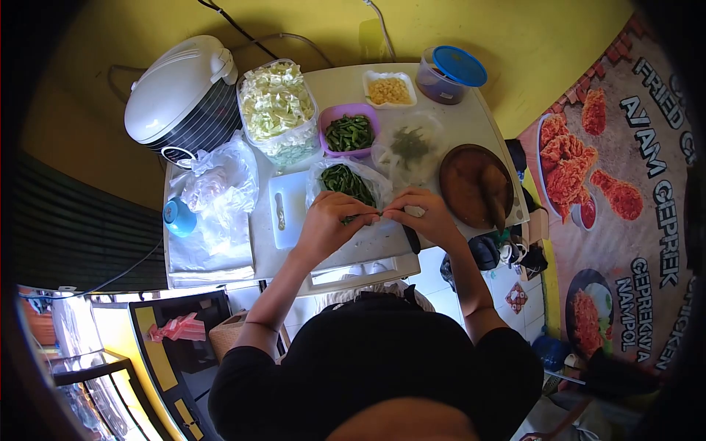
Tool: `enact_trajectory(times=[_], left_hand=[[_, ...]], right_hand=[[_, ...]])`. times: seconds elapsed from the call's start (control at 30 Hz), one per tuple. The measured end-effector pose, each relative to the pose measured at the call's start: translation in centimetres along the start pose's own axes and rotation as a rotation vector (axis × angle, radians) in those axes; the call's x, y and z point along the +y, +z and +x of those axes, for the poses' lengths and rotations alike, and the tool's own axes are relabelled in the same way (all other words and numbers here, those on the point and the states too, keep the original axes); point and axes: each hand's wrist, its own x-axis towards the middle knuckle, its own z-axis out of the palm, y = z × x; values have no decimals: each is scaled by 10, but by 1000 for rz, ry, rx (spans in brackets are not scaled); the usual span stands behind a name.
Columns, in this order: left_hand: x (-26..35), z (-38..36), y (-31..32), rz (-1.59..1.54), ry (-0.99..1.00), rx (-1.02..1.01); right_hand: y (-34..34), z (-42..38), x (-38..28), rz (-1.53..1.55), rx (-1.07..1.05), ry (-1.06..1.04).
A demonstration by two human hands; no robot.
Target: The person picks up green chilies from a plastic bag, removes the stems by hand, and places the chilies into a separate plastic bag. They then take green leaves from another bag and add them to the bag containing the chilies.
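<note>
Holding a green pod (355, 218) over the near side of the worktop (474, 121), we set both hands nearly fingertip to fingertip. Our left grip (327, 220) is clamped on the pod, which lies beneath its fingers and points toward the right grip (425, 212). The right grip has thumb and forefinger brought close at the pod's end; we cannot tell whether they pinch it, as the contact area is too small.

We read all lettering from the printed banner (614, 228), well apart from the right grip on its right side: "AYAM GEPREK" and, lower, "GEPREKNYA NAMPOL". "FRIED C" runs off into shadow, and another word at the dim edge appears to end in "CKEN".

Directly beyond the left grip, we find an open plastic bag (376, 189) containing more green pods (340, 181). Beyond the bag stands a purple tub (349, 153) of cut green pieces (349, 132). A white board (294, 197) lies just left of the left grip. Farther out on that side, a clear tub (292, 152) holds chopped pale leaves (276, 99). To the right of the right grip, we note a brown mortar (460, 184) with its pestle (494, 189); a dark handle (412, 239) lies just below that grip.
</note>
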Motion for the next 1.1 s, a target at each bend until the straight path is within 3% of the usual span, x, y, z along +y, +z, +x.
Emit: enact_trajectory(times=[0.03, 0.1, 0.17, 0.2, 0.27, 0.37, 0.4, 0.47, 0.53, 0.67, 0.73, 0.87, 0.93, 1.1], left_hand=[[0, 0, 1, 44, -59, -23], [0, -1, 6, 87, -115, -46], [1, -3, 21, -77, -289, 126], [4, -1, 24, -76, -287, 126], [11, 2, 29, -198, -552, 69], [9, 0, 41, -337, -651, 104], [7, 2, 38, -336, -655, 106], [-5, 17, 25, -157, -363, 361], [-21, 43, 8, -139, -237, 509], [-60, 78, -3, 82, -249, 452], [-55, 78, -4, 119, -233, 400], [-30, 34, -3, 3, -187, 418], [-22, 10, -6, -77, -242, 313], [-15, -29, 2, -25, -321, 197]], right_hand=[[2, 0, 1, 0, 0, 1], [8, 2, 3, -329, 106, -195], [14, 3, 8, -332, 172, -217], [17, 3, 10, -333, 233, -238], [23, 2, 14, -309, 272, -232], [19, 7, 13, -251, 338, -196], [15, 10, 11, -216, 364, -157], [0, 19, 7, -120, 482, -87], [-18, 34, 5, -156, 542, -118], [-38, 56, 18, -216, 486, -85], [-39, 60, 28, -546, 358, -140], [-23, 50, 9, -438, 306, -152], [-8, 44, 11, -457, 85, -191], [30, 38, 11, -525, -69, -222]])
